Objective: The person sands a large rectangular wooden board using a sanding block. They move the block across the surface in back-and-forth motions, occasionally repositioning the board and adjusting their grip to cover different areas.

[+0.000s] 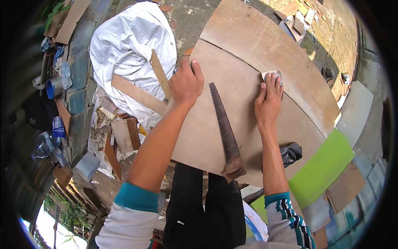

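Note:
A wide brown plywood board (pixel 199 128) lies in front of me, and a second plywood piece (pixel 265 37) adjoins it along a dark seam. My left hand (pixel 187 81) is closed on the board's left edge, thumb on top; its other fingertips are hidden. Near the seam, my right hand (pixel 268 97) presses a folded pale sheet that looks like sandpaper (pixel 277 72) onto the wood, fingers over it. Between my arms a handsaw (pixel 226 126) with a dark, worn blade rests on the board, handle toward me. A black plastic bundle (pixel 291 153) sits beside my right forearm.
A white sack (pixel 128 41) with wood strips (pixel 139 94) on it lies at the left. Wood offcuts (pixel 125 135) are scattered below it. A blue container (pixel 54 88) and plastic bottle (pixel 43 145) stand farther left. A green panel (pixel 321 168) is at the right; scraps (pixel 296 23) lie far right.

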`<state>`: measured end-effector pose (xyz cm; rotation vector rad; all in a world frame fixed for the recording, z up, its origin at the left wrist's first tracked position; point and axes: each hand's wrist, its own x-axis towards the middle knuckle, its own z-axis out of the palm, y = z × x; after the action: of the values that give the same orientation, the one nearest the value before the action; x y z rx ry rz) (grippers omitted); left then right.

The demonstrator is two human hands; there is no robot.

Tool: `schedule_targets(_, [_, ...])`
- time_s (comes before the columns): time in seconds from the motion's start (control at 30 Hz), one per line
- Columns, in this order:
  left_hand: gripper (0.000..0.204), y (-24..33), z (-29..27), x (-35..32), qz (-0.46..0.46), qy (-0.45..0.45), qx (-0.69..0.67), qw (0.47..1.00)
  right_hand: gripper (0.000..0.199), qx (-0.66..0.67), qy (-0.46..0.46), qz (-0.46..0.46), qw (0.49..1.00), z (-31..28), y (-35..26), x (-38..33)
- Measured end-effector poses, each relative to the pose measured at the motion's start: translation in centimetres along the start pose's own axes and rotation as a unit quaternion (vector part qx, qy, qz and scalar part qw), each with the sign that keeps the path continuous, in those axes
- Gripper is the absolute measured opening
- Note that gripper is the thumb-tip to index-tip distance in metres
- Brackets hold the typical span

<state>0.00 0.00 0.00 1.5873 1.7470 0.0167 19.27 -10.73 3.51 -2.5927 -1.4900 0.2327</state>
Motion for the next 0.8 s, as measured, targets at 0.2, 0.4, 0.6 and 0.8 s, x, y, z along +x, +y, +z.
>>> schedule_targets(0.2, [0.035, -1.4, -2.9, 9.0, 0.079, 0.114, 0.067, 0.988, 0.031, 0.146, 0.115, -0.222, 0.957, 9.7, -15.3, 13.4])
schedule_targets(0.4, [0.037, -2.2, -4.5, 9.0, 0.075, 0.14, 0.062, 0.985, 0.038, 0.073, 0.039, -0.18, 0.98, 7.0, -5.1, 6.3])
schedule_targets(0.6, [0.04, -0.7, -3.6, 8.7, 0.071, 0.114, 0.042, 0.99, 0.033, 0.144, 0.101, -0.266, 0.948, 9.0, -14.1, 13.8])
schedule_targets(0.8, [0.038, -1.8, -4.2, 9.0, 0.059, 0.132, 0.066, 0.987, 0.035, 0.133, 0.028, -0.226, 0.965, 6.7, -6.6, 9.9])
